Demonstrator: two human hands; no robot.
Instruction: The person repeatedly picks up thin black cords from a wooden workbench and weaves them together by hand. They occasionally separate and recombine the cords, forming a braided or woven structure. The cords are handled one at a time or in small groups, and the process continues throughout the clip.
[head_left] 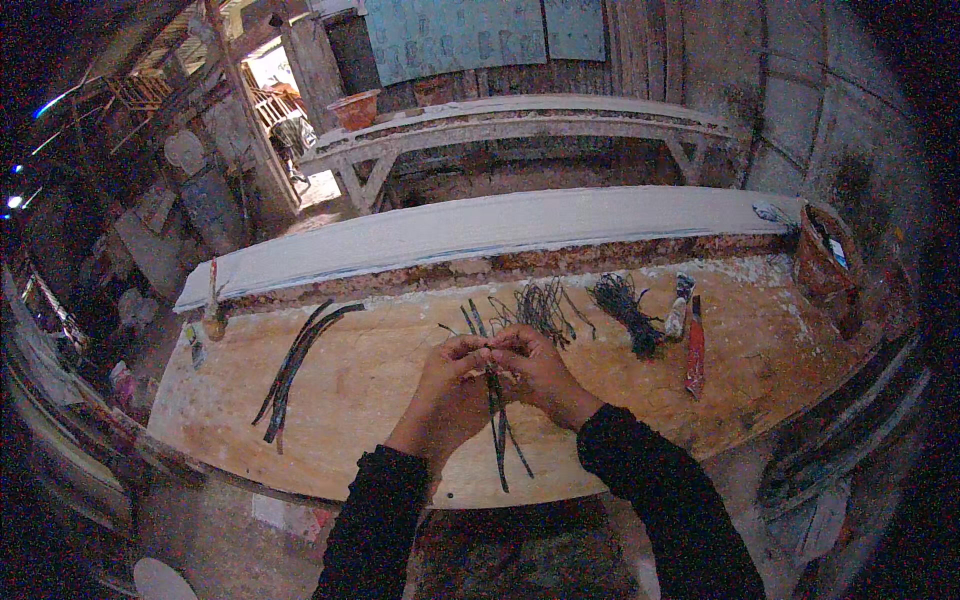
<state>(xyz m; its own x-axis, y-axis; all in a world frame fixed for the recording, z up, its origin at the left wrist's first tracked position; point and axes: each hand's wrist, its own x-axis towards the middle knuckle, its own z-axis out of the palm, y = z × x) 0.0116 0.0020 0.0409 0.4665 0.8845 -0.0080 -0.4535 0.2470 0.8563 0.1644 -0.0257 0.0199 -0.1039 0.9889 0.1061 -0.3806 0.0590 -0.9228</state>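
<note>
At the middle of the wooden board, my left hand and my right hand meet with their fingertips pinched together. Both are closed on a small bunch of narrow dark strips, whose ends stick out beyond my fingers and back toward me. What exactly lies between the fingertips is hidden. To the left, a few loose dark strips rest on the board. Just past my right hand spreads a loose tangle of thin dark cord. Farther right lies a denser dark cord bundle.
Right of the bundle lie a pale wrapped piece and a long red tool. A brown container stands at the right end. Behind the wooden board runs a raised whitish ledge. Farther back is a long bench.
</note>
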